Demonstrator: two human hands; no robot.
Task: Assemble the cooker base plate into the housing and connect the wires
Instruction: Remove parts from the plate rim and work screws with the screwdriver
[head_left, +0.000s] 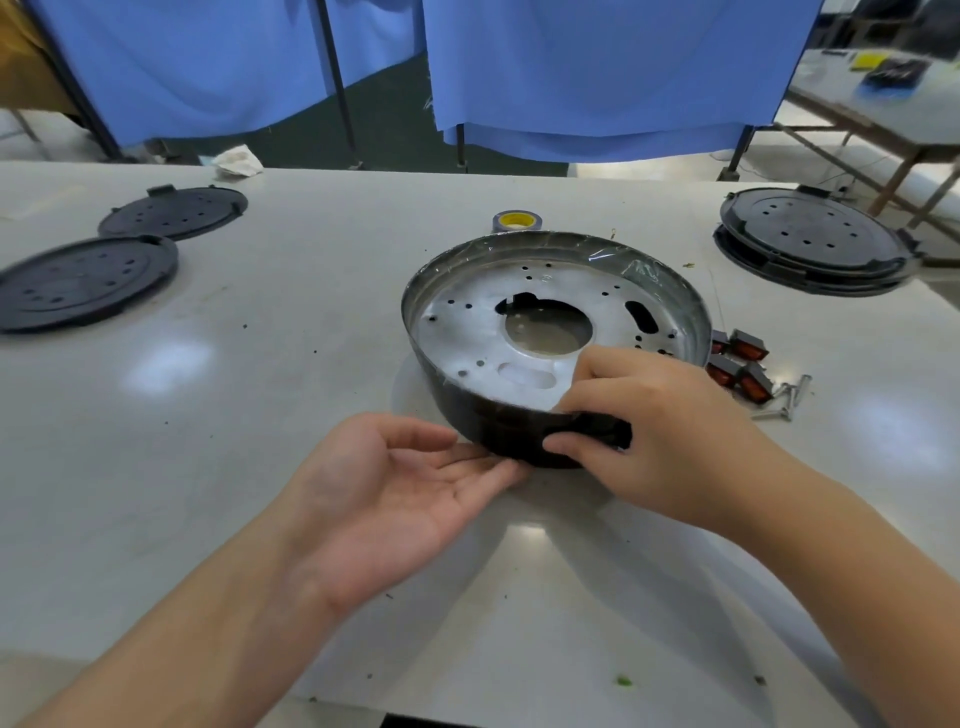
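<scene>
Housing (556, 332) sitting tilted at the centre of the table (311, 322), its near rim raised toward the person and its far rim edged with clear film; the base plate (467, 332), pale and perforated with a large round central hole, is lying inside it; the right hand (639, 431) is gripping the near wall, fingers curled over the rim onto the plate and thumb pressing a black part on the outer face; the left hand (395, 499) is lying palm up with fingers straight, their tips touching the lower edge of the housing; bare table is lying open to the left of the housing and in front of the hands, down to the near edge; two black discs (104, 260) are resting well apart at far left; a stack of discs (810, 244) is sitting at far right; a tape roll (517, 221) is standing just behind the housing; switches (737, 364) and screws (784, 400) are crowding the table just right of the housing, near the right wrist; blue curtains (571, 67) are hanging beyond the far edge
</scene>
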